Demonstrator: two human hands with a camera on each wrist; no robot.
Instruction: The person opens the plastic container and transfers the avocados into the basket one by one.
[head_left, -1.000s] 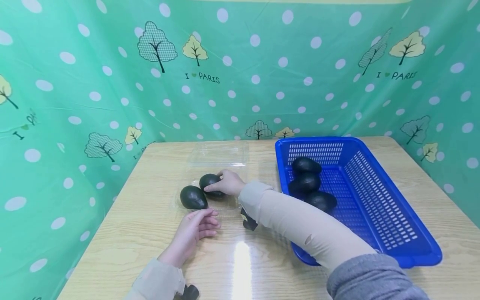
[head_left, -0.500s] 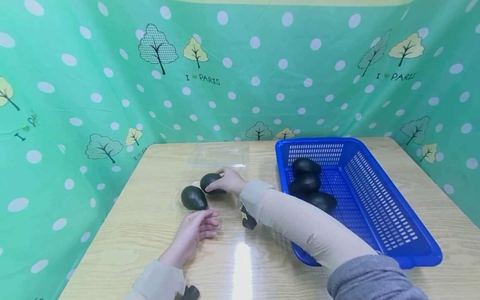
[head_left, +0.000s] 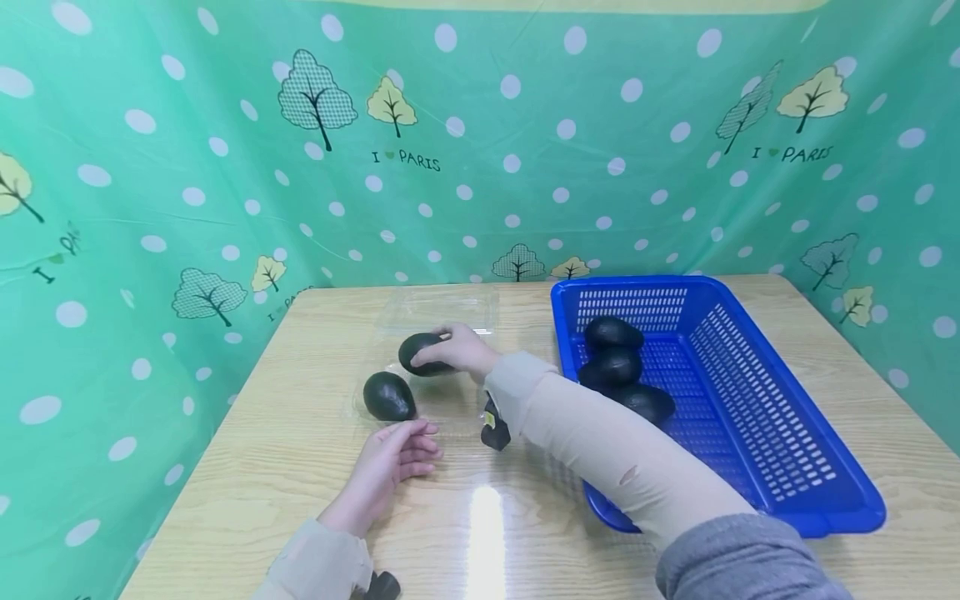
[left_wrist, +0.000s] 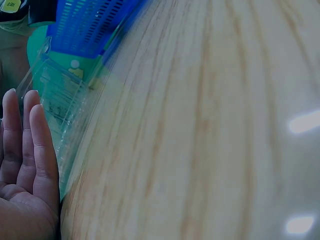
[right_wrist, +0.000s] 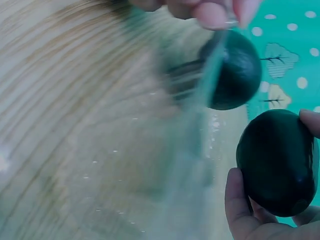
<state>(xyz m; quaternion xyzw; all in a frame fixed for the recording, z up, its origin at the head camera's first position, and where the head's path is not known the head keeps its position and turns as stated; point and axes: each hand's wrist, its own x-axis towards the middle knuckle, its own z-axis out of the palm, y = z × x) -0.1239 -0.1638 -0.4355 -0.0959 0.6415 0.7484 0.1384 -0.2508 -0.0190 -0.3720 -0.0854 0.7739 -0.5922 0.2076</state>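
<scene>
In the head view, my right hand grips a dark avocado over the clear plastic container. The right wrist view shows this avocado between thumb and fingers, apart from the container's floor. A second avocado lies in the container's left part. My left hand is at the container's front edge, thumb and forefinger pinching the rim. Its other fingers extend loosely beside the clear wall in the left wrist view.
A blue plastic basket stands at the right, with several avocados along its left side. The container's clear lid lies folded back toward the dotted green curtain. Light glares on the wooden table.
My right hand has lifted its avocado slightly up and away from the other one. My left hand stays at the container's front rim, and the second avocado has barely shifted.
</scene>
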